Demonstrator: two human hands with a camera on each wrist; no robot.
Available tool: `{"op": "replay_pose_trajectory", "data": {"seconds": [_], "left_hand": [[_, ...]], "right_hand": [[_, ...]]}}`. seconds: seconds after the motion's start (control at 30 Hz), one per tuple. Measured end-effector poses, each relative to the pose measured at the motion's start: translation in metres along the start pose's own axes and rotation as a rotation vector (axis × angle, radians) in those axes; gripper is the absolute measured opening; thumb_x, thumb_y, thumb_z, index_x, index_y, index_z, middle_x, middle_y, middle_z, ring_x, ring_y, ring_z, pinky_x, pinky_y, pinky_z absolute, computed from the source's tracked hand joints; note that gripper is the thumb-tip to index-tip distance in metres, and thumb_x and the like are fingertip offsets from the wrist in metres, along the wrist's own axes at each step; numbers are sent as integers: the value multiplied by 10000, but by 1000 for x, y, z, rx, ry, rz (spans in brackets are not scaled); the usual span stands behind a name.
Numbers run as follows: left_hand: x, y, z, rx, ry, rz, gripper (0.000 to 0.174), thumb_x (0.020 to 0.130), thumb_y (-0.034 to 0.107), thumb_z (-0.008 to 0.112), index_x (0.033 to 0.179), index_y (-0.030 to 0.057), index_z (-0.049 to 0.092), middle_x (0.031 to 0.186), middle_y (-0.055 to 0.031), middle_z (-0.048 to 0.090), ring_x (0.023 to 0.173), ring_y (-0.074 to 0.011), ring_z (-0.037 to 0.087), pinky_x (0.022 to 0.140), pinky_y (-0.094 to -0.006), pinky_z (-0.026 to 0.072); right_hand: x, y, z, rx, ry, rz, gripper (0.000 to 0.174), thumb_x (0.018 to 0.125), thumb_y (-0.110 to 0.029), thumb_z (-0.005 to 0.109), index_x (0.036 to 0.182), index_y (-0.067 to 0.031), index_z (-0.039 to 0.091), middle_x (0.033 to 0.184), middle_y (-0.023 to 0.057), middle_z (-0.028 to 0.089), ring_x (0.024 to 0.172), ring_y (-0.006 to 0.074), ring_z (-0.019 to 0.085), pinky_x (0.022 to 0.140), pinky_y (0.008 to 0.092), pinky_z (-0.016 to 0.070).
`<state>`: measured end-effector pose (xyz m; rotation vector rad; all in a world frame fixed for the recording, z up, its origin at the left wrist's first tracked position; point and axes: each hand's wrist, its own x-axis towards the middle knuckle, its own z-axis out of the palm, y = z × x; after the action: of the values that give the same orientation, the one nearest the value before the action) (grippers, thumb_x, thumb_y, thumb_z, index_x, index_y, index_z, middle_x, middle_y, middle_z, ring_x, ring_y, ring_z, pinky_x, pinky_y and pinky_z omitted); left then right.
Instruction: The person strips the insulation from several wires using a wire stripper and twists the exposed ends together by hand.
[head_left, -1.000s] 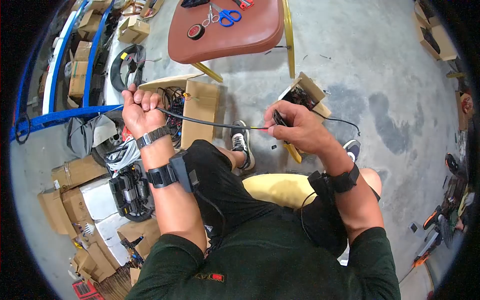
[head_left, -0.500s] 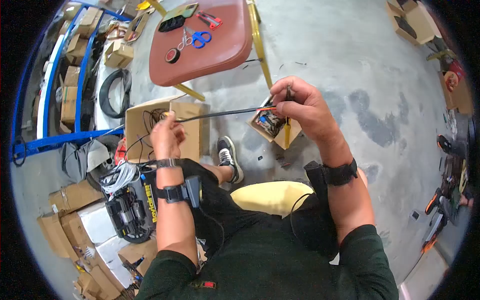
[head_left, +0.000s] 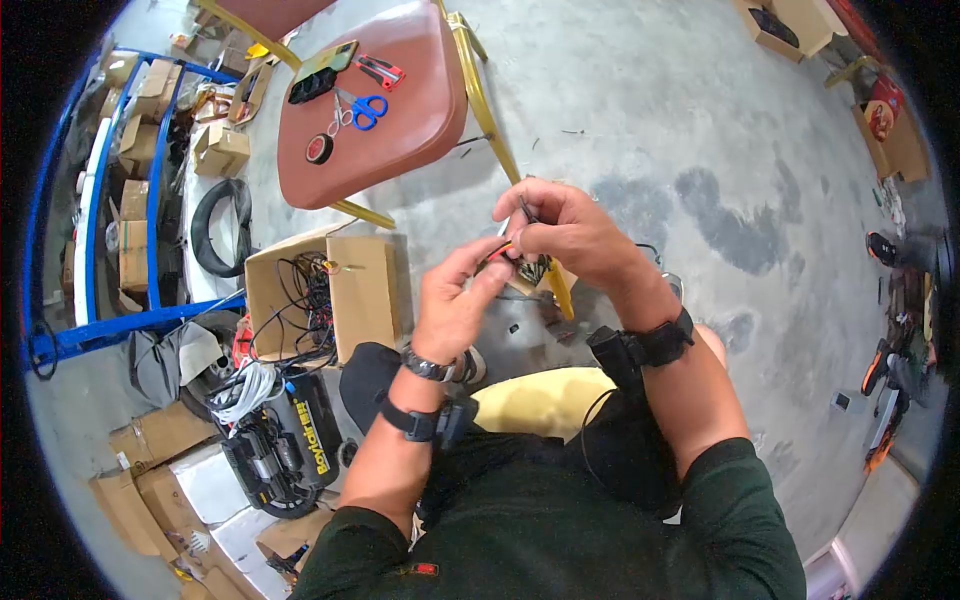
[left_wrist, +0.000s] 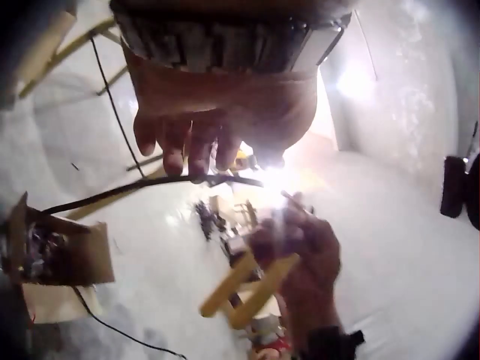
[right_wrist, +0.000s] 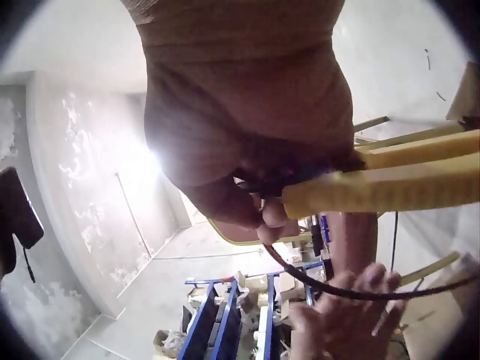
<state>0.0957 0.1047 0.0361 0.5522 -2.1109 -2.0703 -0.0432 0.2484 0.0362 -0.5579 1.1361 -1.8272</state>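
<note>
In the head view my left hand [head_left: 452, 308] pinches the end of a black cable, where red and yellow wires [head_left: 500, 250] show. Close against its fingertips, my right hand [head_left: 575, 238] grips a tool with yellow handles [head_left: 561, 290]; its jaws are mostly hidden by the fingers. The left wrist view shows the black cable [left_wrist: 112, 196] running under my left fingers [left_wrist: 199, 150], with the yellow handles [left_wrist: 271, 289] below. In the right wrist view the cable [right_wrist: 360, 294] curves from my right fingertips past my left hand [right_wrist: 352, 319].
A brown chair [head_left: 370, 110] holds blue-handled scissors [head_left: 369, 112], a red cutter [head_left: 381, 72] and a tape roll [head_left: 319, 149]. An open carton [head_left: 365, 290] of cables stands left of my hands. Blue shelving [head_left: 90, 200] and a black machine [head_left: 270, 445] are farther left.
My left hand has come right, from far along the stretched cable to beside my right fingertips. The right hand still grips the yellow-handled tool. The head view has shifted, showing more of the chair.
</note>
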Motion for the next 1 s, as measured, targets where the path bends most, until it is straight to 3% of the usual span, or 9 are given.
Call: {"op": "replay_pose_trajectory", "data": {"seconds": [0.13, 0.17, 0.27, 0.4, 0.43, 0.57, 0.73, 0.87, 1.0], "left_hand": [[13, -4, 9, -247, -46, -174, 169, 980, 164, 592, 994, 7, 651, 687, -8, 568, 574, -84, 500, 543, -221, 405], [12, -4, 14, -190, 29, -170, 156, 968, 168, 612, 884, 37, 620, 634, 13, 517, 510, -71, 431, 467, -229, 345], [21, 7, 22, -184, 80, -144, 192, 966, 200, 620, 846, 52, 602, 661, 10, 536, 498, -61, 426, 444, -221, 335], [38, -9, 13, -164, -29, -192, 209, 855, 152, 730, 975, 46, 596, 776, -6, 640, 543, -33, 492, 474, -199, 364], [41, -13, 9, -138, -119, -305, 298, 801, 113, 758, 1015, 35, 566, 851, -16, 639, 649, -61, 565, 545, -211, 439], [32, -27, 20, -302, -329, -201, 350, 811, 71, 780, 1085, -1, 575, 949, -27, 644, 851, -95, 620, 736, -258, 524], [32, -23, 2, -248, -372, -292, 469, 830, 166, 797, 1181, -26, 552, 1010, -34, 644, 853, -85, 609, 736, -248, 519], [32, -10, -20, -315, -312, -278, 450, 831, 180, 798, 1158, -25, 565, 976, -20, 650, 843, -79, 606, 732, -241, 515], [43, 3, -40, -352, -245, -324, 452, 829, 178, 799, 1155, -27, 563, 980, -15, 646, 840, -78, 606, 728, -239, 514]], "right_hand": [[5, 3, 8, 275, 126, -28, 387, 936, -319, 643, 1129, 12, 583, 777, -3, 584, 649, 68, 532, 585, 218, 444], [4, 1, 6, 245, 113, 34, 666, 974, -570, 469, 1226, 41, 548, 814, 13, 582, 633, 87, 501, 621, 222, 435], [10, 4, 1, 415, 152, 78, 730, 973, -616, 410, 1245, 49, 537, 826, 31, 598, 637, 93, 527, 594, 232, 451], [17, 12, 5, 570, 228, 56, 718, 987, -609, 373, 1244, 40, 542, 851, 47, 622, 648, 108, 570, 576, 247, 482], [18, 21, 1, 602, 207, 23, 710, 990, -604, 368, 1238, 37, 546, 857, 49, 628, 650, 111, 579, 581, 250, 494], [17, 33, 4, 555, 383, 0, 638, 1008, -561, 369, 1200, 15, 565, 868, 52, 629, 660, 123, 592, 628, 266, 535], [29, 25, 14, 525, 583, -25, 491, 1011, -473, 445, 1115, -14, 589, 907, 64, 604, 821, 152, 586, 737, 314, 515], [32, 37, 8, 349, 452, -1, 463, 1014, -462, 454, 1119, -35, 598, 924, 51, 598, 842, 164, 582, 774, 310, 490], [28, 43, 9, -203, 247, 51, 457, 1007, -384, 528, 1239, 7, 575, 1060, 38, 625, 940, 100, 567, 824, 283, 475]]}}
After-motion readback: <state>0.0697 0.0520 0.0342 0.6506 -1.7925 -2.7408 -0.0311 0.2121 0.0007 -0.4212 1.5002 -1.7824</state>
